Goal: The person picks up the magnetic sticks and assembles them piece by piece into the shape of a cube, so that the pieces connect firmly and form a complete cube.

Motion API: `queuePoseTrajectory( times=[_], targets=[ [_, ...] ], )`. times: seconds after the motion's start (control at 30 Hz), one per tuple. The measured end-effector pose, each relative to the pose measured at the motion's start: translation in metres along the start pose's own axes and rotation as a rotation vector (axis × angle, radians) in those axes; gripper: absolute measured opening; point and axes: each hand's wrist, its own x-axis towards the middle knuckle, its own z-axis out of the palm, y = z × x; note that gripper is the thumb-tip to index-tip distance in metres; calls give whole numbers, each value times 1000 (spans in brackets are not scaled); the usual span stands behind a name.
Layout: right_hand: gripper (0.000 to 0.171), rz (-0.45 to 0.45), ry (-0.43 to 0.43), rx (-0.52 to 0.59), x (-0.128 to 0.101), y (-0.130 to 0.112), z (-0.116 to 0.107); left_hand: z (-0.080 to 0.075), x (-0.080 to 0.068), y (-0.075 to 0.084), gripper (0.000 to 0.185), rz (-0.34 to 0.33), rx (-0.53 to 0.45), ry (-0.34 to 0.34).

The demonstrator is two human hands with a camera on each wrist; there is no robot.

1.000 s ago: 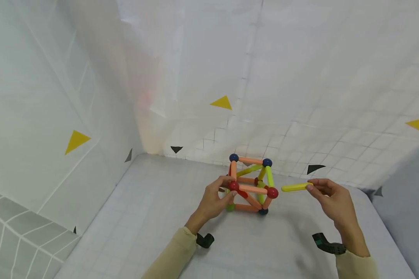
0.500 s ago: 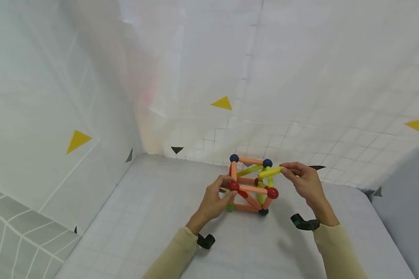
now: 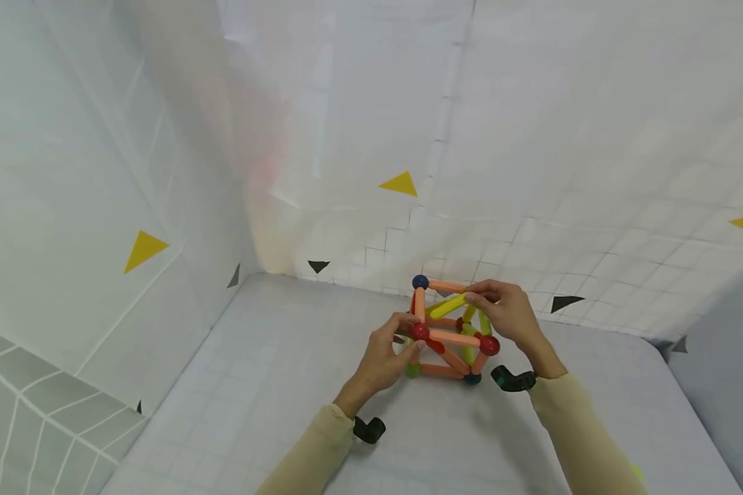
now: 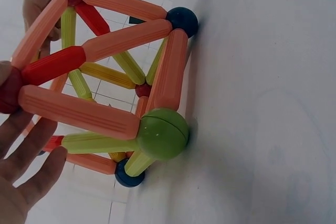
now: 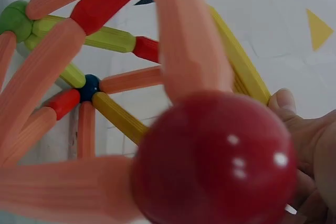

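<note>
A cube-like frame of coloured rods (image 3: 455, 338) joined by balls stands on the white surface. My left hand (image 3: 384, 350) pinches the red ball (image 3: 420, 332) at its front upper left corner. A yellow rod (image 3: 449, 306) is pinched by one end between thumb and fingers of my right hand (image 3: 501, 309), slanting over the frame's top opening. The back upper right ball is hidden behind that hand. In the right wrist view a red ball (image 5: 215, 161) looms large in front of the hand. A green ball (image 4: 163, 134) sits at a lower corner in the left wrist view.
A white wall (image 3: 520, 137) with grid lines and yellow triangles rises close behind the frame. Another wall (image 3: 186, 179) stands at the left. A bit of something yellow-green (image 3: 637, 471) shows beside the right sleeve.
My right hand has moved left with the yellow rod, from beside the frame to over its top. The left hand keeps its pinch on the red ball.
</note>
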Motion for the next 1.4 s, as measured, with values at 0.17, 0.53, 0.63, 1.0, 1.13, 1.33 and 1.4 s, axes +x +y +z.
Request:
queuePoseTrajectory(
  times=[0.17,0.53,0.63,1.0,1.13,1.33,1.4],
  targets=[
    [25,-40,-20,-56,2,-2,7,1,0,0,38,-6,5,2],
    [23,-78,-58,-98,6,-3,14,2,-1,-1,38,-12,2,-1],
    [25,-66,-74,-91,6,-3,13,2,-2,-1,38,-21,-3,-5],
    [29,-72,-120,-89,8,-7,11,2,-1,-3,38,-18,-28,-8],
    [31,-81,-110,-148,8,-10,12,1,-1,-4,38,-24,-32,-7],
    [31,-103,-129,-243,7,-11,13,2,-1,-6,38,-41,-52,-13],
    [32,-114,-154,-243,6,-12,12,2,-1,-6,38,-38,-49,-14]
  ],
)
